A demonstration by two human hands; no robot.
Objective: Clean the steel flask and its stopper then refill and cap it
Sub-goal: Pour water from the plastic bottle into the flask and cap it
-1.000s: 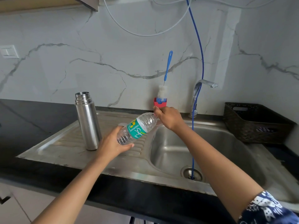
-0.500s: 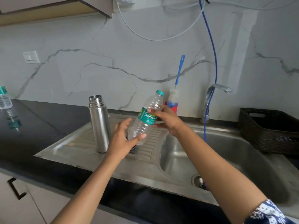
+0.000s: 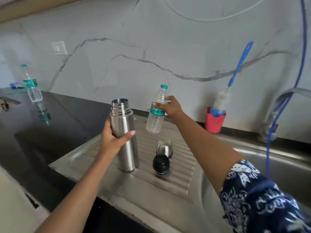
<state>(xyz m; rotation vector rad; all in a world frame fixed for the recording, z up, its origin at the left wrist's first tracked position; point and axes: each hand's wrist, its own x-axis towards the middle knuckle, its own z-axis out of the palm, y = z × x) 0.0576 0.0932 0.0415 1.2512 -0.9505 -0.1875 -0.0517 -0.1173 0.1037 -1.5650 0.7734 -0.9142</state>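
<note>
The steel flask point(image 3: 126, 148) stands uncapped and upright on the ribbed drainboard point(image 3: 178, 175). My left hand point(image 3: 111, 138) grips its upper body. My right hand point(image 3: 170, 105) holds a clear plastic water bottle point(image 3: 155, 120) with a teal cap, upright and in the air just right of the flask's mouth. On the drainboard right of the flask lie the black stopper point(image 3: 160, 164) and, behind it, the steel cup lid point(image 3: 164, 147).
A red cup point(image 3: 214, 122) with a blue-handled bottle brush point(image 3: 235, 73) stands by the wall. The tap point(image 3: 276, 111), a hanging blue hose point(image 3: 269, 140) and the sink basin point(image 3: 276, 167) are at right. A second water bottle point(image 3: 32, 84) stands on the black counter at far left.
My left hand let go of the plastic bottle and took hold of the flask. My right hand raised the bottle upright. The view shifted left.
</note>
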